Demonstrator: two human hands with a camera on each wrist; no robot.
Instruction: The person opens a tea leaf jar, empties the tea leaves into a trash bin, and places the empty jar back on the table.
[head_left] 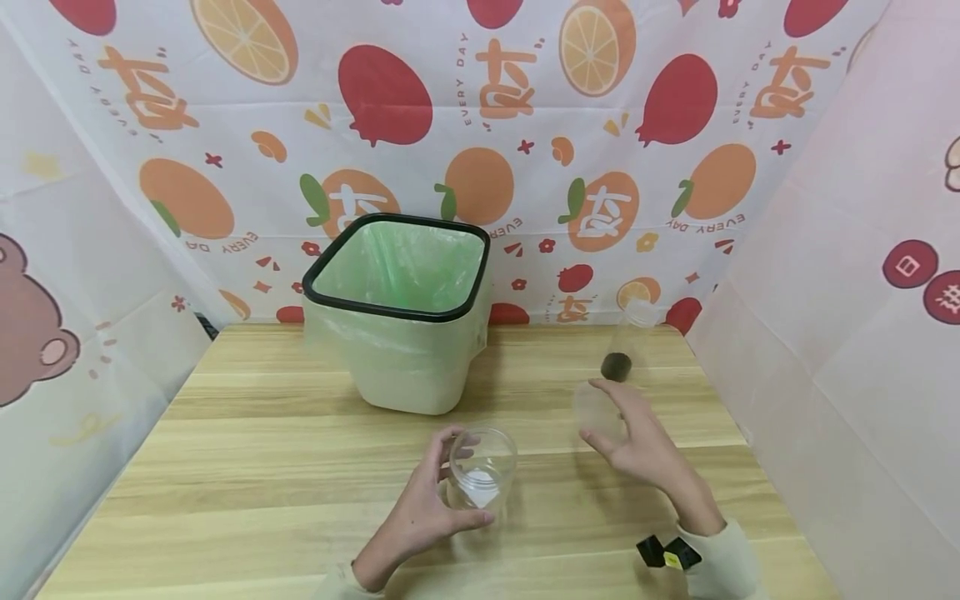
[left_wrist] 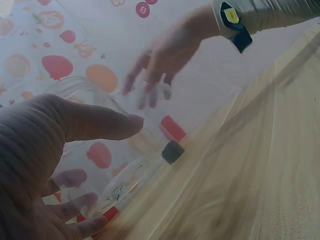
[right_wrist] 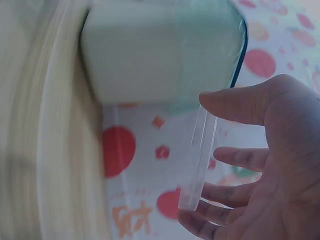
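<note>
My left hand [head_left: 427, 504] grips a clear round plastic jar [head_left: 504, 467] above the table, thumb on one side and fingers on the other. A whitish patch shows at the jar's base. To the right, my right hand [head_left: 637, 437] holds a thin translucent lid [head_left: 592, 407] by its edge. In the right wrist view the lid [right_wrist: 197, 160] is seen edge-on between thumb and fingertips. Jar and lid are apart. Beyond the right hand stands a see-through container with a dark lower end [head_left: 617, 367]; its outline is faint.
A pale green bin [head_left: 408, 367] with a black rim and a clear liner bag stands at the back, left of centre. The wooden table [head_left: 247, 450] is bordered by fruit-printed cloth [head_left: 480, 183] behind and pale cloth at both sides.
</note>
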